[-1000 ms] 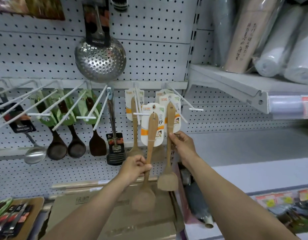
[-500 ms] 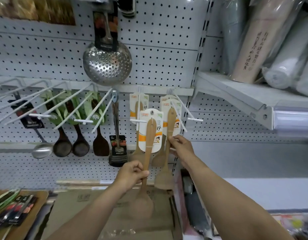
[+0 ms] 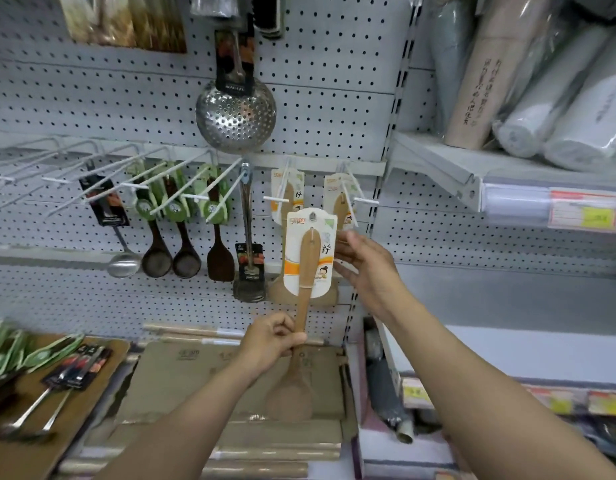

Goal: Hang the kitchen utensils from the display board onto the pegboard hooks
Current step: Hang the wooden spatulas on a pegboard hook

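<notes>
My left hand (image 3: 272, 341) grips the handle of a wooden spatula (image 3: 308, 271) and holds it upright in front of the pegboard (image 3: 334, 98). Its white and orange card sits just below and between two white hooks (image 3: 275, 199) (image 3: 365, 201). My right hand (image 3: 365, 268) is beside the card with its fingers spread, the fingertips at the card's right edge. Two carded spatulas of the same kind hang behind, one on the left hook (image 3: 286, 194) and one on the right hook (image 3: 339, 204). A wooden display board (image 3: 102, 372) at lower left carries several packaged utensils (image 3: 67, 372).
A steel skimmer (image 3: 235, 112) hangs above. Dark wooden ladles (image 3: 157, 258) and a slotted turner (image 3: 249, 271) hang to the left on long hooks. Cardboard boxes (image 3: 195, 372) lie below my hands. A shelf (image 3: 473, 168) with wrapped rolls juts out at the right.
My right hand has let go of the second spatula, which now hangs on the right hook, and has come beside the card. My left hand has lifted its spatula towards the hooks.
</notes>
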Tool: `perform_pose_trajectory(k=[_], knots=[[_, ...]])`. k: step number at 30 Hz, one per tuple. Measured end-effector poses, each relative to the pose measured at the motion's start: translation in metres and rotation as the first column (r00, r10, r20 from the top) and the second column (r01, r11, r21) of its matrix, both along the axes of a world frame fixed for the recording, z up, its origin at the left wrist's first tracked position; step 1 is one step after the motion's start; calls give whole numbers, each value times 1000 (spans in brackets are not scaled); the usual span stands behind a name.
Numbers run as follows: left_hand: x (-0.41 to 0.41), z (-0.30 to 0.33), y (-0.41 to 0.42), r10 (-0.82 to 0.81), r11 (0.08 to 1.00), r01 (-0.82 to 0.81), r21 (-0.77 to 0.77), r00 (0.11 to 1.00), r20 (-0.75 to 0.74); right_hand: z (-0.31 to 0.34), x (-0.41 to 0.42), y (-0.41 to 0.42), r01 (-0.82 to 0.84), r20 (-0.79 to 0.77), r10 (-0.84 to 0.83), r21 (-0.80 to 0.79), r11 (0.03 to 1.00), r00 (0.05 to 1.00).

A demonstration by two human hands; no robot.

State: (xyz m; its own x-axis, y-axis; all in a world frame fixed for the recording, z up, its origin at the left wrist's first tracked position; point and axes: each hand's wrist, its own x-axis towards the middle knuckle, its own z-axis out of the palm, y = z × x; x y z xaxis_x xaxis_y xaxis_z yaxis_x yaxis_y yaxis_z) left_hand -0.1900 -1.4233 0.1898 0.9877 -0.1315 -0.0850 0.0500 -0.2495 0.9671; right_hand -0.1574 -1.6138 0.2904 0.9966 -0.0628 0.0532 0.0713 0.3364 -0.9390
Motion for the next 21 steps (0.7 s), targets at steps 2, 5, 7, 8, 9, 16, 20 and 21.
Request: perform_pose_trajectory(k=[2,5,7,8,9,16,20,21], knots=[[-7,2,-6,-13,1000,13,4,1000,13,10,-15,0,-8,44,6,57,998,999],[-13,5,-17,-24,1000,24,-9,999,30,21,-29,-2,36,99,-38,25,999,994],[-17,6,-24,-43,999,44,-13,999,23,27,-35,-4,106,118,-104,-12,994,988],[-18,5,-27,-56,998,57,-8,998,20,30,-36,-6,147,116,-144,-17,989,983],[-19,4,-30,-69,998,69,-2,997,21,31,-37,-8,181,107,-178,-21,983,978],[-23,-3,-45,-102,994,102,-26,995,4,28,-32,-21,257,50,-254,-59,965,966],[-13,-5,-47,-130,991,129,-42,992,0,30,-25,-21,245,53,-244,-32,969,968],[-10,-6,-47,-138,989,138,-44,990,0,29,-23,-22,244,58,-243,-11,970,968]])
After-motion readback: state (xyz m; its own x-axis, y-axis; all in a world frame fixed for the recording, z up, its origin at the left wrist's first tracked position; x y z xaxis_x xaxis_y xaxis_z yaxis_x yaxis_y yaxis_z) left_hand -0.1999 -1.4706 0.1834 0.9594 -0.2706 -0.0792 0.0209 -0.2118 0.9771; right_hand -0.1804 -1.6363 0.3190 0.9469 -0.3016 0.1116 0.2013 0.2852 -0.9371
